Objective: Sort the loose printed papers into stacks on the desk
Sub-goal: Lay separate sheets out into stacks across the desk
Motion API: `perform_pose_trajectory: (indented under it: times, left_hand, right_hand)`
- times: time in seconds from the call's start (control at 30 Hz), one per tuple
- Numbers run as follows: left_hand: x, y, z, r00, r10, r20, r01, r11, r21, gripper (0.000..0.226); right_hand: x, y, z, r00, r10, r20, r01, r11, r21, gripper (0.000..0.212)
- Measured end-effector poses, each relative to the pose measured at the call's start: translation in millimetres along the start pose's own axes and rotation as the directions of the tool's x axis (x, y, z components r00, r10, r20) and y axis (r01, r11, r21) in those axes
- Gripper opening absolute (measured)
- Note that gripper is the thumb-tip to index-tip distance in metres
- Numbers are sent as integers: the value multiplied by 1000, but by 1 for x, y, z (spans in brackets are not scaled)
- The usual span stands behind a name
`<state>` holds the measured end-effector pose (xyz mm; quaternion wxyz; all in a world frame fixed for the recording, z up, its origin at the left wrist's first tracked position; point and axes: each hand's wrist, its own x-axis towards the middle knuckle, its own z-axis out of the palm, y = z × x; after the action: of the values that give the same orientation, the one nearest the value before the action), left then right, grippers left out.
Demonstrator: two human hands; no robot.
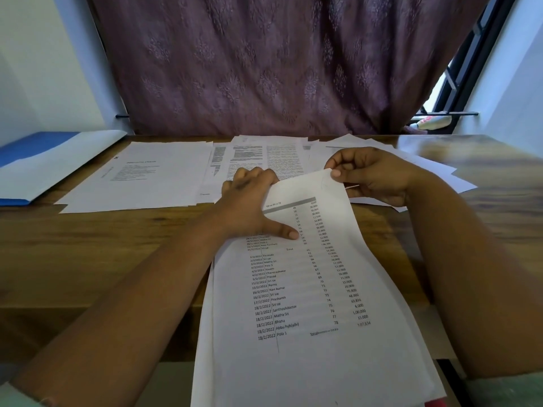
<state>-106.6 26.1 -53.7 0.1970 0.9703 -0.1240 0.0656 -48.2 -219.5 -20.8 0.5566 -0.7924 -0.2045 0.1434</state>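
Observation:
A sheaf of printed sheets [311, 289] with a table of dates, names and numbers lies in front of me, hanging over the desk's near edge. My left hand [249, 207] grips its upper left side, thumb on the print, fingers curled under. My right hand [370, 174] pinches the top sheet's far right corner and lifts it. Further back lie a stack with a mostly blank titled page [147, 177], a stack of dense text pages [258, 157], and loose white sheets [426, 168] behind my right hand.
The wooden desk [88, 245] runs wall to wall. A blue and white folder [50, 163] rests at the far left. A purple patterned curtain [264, 69] hangs behind the desk, with a barred window [458, 71] at the right.

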Motion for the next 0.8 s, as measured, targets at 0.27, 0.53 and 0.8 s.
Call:
perform_pose_trajectory:
  times: [0.27, 0.53, 0.8]
  left_hand:
    - [0, -8, 2, 1000, -7, 10, 8, 994, -110, 56]
    - [3, -11, -12, 765, -244, -596, 90, 957, -276, 73]
    - [16, 20, -28, 930, -338, -144, 51, 509, -859, 61]
  right_hand:
    - [-13, -8, -3, 925, 170, 340, -175, 984, -17, 38]
    - [4, 8, -17, 970, 129, -208, -116, 991, 71, 21]
    - [6, 20, -40, 876, 202, -437, -45, 938, 344, 83]
